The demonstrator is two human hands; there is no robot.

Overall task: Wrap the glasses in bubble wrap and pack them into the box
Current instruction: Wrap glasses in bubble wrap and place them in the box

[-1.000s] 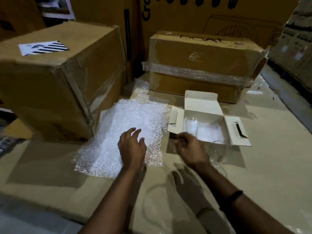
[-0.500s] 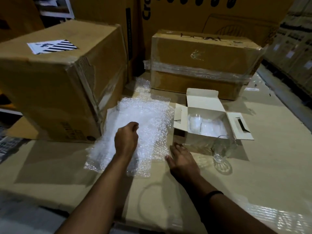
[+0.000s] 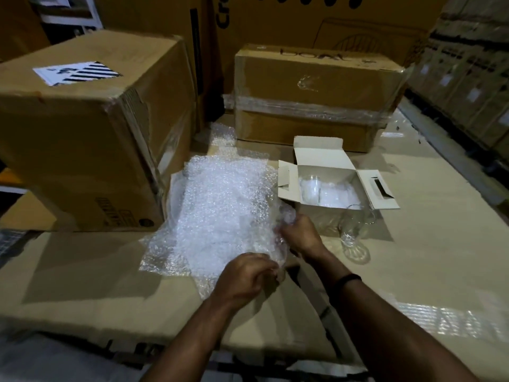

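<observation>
Fingers (image 3: pixel 261 264) of left hand (image 3: pixel 245 277) and right hand (image 3: pixel 300 232) pinch the bubble wrap (image 3: pixel 220 210) by its near-right edge. One bare glass (image 3: pixel 355 230) stands near the right wrist, before the white box (image 3: pixel 325 150); dragging the sheet could topple it. Writing: the rear carton (image 3: pixel 314 78) reads "boAt" (upside down); the tall carton (image 3: pixel 303 20) shows "Cro".

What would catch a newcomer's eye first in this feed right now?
The bright bubble wrap is spread out mid-table, with the left hand and right hand both gripping its near right edge. Just right of it the open white box holds a packed glass, and a bare glass stands on the table in front of the box.
</observation>
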